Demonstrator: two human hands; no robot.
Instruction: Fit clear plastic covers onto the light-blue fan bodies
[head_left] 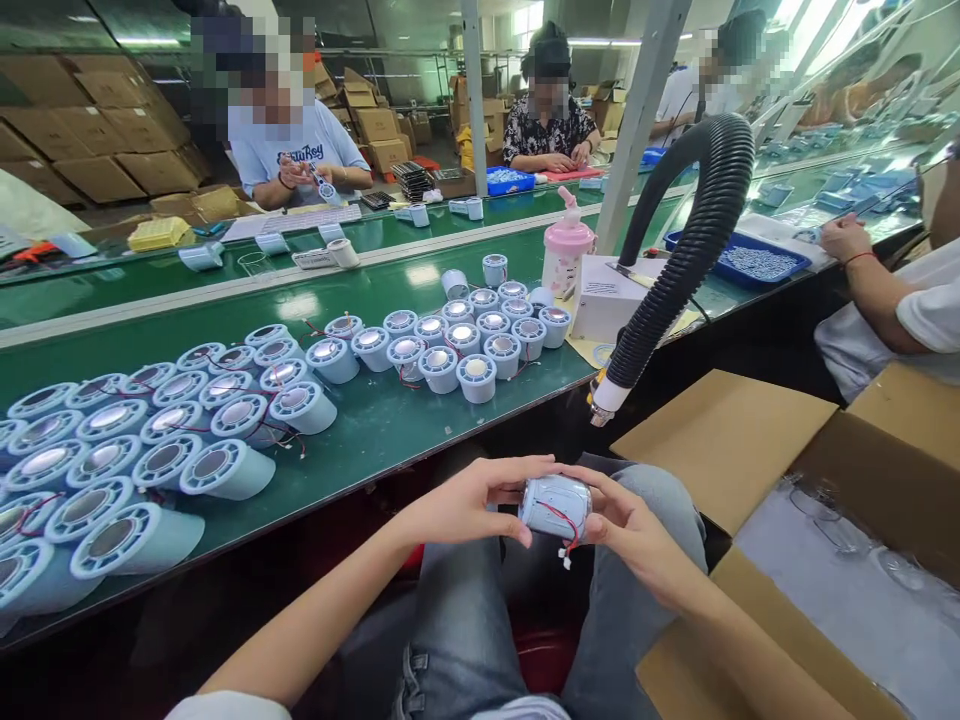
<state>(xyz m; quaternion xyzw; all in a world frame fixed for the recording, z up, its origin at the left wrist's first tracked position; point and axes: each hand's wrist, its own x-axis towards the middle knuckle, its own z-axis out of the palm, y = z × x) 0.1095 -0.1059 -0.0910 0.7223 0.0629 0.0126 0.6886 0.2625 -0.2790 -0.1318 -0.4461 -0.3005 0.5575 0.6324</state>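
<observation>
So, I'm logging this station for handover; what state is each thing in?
Left hand: gripping the held blue part
Right hand: gripping it too
Held blue part: off the bench, white connector dangling
Other blue parts: most stand round face up
Cardboard box: open
Black hose: arched, end down
Pink-lidded bottle: upright, lid on
Nearer blue tray: filled with small pieces

There it sits, the light-blue housing (pixel 551 508), a short, rounded drum tipped onto its side, held between the left hand (pixel 480 503) at one end and the right hand (pixel 624 512) at the other! A thin red wire (pixel 564 517) snakes across its near face, curls down past the lower edge, and there's the small white connector (pixel 565 561), dangling free just below!
</observation>
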